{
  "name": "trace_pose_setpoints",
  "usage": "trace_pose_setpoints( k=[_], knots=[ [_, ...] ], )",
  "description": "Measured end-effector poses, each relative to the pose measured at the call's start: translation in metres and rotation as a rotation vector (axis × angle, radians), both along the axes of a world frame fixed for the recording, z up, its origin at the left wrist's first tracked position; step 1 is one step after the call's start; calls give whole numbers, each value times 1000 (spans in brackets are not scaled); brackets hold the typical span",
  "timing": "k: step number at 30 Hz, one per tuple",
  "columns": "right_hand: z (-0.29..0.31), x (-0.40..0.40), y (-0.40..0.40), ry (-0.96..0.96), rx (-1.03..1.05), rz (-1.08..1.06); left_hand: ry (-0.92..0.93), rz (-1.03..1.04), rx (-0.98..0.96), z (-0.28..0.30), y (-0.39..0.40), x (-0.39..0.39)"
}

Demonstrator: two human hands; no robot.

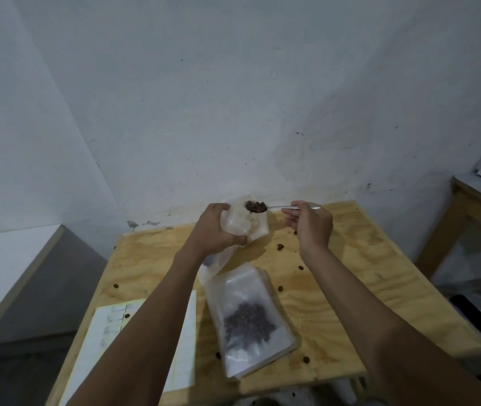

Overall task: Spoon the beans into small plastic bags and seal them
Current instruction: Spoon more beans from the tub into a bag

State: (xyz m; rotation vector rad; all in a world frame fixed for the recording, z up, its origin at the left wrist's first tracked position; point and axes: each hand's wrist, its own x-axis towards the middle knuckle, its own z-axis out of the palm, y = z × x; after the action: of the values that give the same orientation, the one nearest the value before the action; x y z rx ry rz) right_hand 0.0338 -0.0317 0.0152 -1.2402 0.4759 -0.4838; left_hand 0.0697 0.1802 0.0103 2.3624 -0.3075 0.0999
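Beans (256, 207): heaped dark load on the bowl of a metal spoon (274, 207), poised right at the mouth of a small plastic bag (243, 224), held up above the far edge of the tabletop (350, 259), near its middle. Spoonful not yet tipped in, by the look of it; bag interior too cloudy to tell if any beans are already inside.

Right hand (311, 225) pinches spoon handle betw thumb & fingertips, handle running out to the right, bowl pointing left twd bag. Beans sit well clear of those fingers, at opposite end of spoon. Left hand (218, 230) wraps the bag body from the left, fingers curled round it, thumb low; beans just above & beside its upper fingers, not touching as far as I can see.

Progress, my read: at least one filled bag (251, 320) lies flat nr the front edge atop a stack of bags; whether sealed, can't tell. Current bag mid-fill, sealing left to do.

Loose stray beans (280, 247) scattered over tabletop. Paper sheet (180, 341) w/ handwriting at front-left corner, partly under left forearm.
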Motion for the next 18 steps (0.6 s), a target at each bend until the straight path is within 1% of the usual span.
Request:
trace_pose_setpoints(
  k=[2, 4, 7, 9, 12, 16, 18],
  knots=[
    [5, -1, 0, -18, -18, 18, -2, 2, -8, -2, 0, 0],
    [8, -3, 3, -48, -101, 77, -3, 8, -21, -2, -2, -1],
    [9, -8, 10, -133, -400, 189, -11, 18, -33, -2, -5, -2],
    [5, -9, 13, -219, -521, 146, -20, 22, -34, -2, -5, -3],
    [-4, -7, 13, -292, -669, 33, -26, 29, -45, -2, -3, -4],
    [-16, -7, 12, -330, -1001, 83, -31, 16, -52, -1, -3, -6],
    [-21, -8, 14, -326, -1113, 117, -53, 5, -56, -1, -4, -6]
  ],
)
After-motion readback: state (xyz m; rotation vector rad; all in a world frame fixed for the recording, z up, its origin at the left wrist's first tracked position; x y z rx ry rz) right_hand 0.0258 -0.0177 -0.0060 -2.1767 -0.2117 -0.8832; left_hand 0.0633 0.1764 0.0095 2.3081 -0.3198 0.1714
